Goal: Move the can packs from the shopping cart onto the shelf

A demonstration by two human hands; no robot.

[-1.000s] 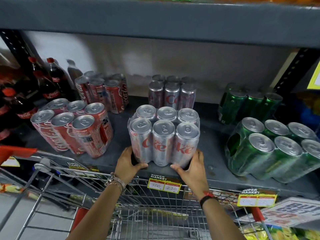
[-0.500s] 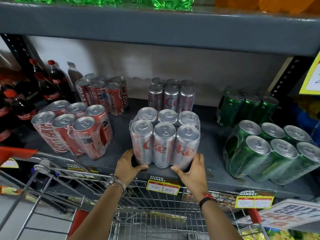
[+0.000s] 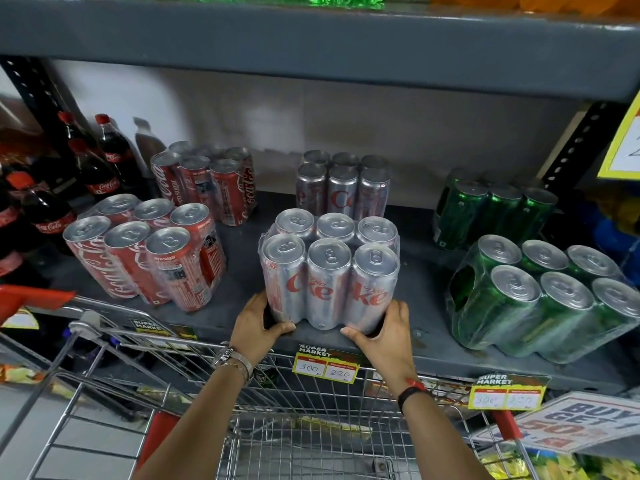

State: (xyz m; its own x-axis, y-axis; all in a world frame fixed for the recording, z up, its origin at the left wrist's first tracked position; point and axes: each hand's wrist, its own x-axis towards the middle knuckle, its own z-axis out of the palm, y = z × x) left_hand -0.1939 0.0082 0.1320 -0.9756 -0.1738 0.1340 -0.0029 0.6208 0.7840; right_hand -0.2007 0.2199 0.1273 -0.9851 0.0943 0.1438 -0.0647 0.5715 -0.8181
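A shrink-wrapped pack of silver Diet Coke cans [image 3: 329, 271] stands upright near the front edge of the grey shelf [image 3: 433, 296]. My left hand [image 3: 258, 327] grips its lower left corner and my right hand [image 3: 384, 337] grips its lower right corner, thumbs across the front. A second silver pack [image 3: 343, 188] stands behind it at the back. The wire shopping cart [image 3: 277, 410] is below my arms; no packs show in the visible part of its basket.
Two red Coca-Cola can packs [image 3: 149, 254] stand on the left and two green can packs [image 3: 540, 296] on the right. Cola bottles [image 3: 104, 161] fill the far left. Price tags [image 3: 325, 368] hang on the shelf lip. An upper shelf [image 3: 311, 39] runs overhead.
The silver pack has stayed on the shelf with both hands on its lower corners. The view has shifted slightly; nothing else moved.
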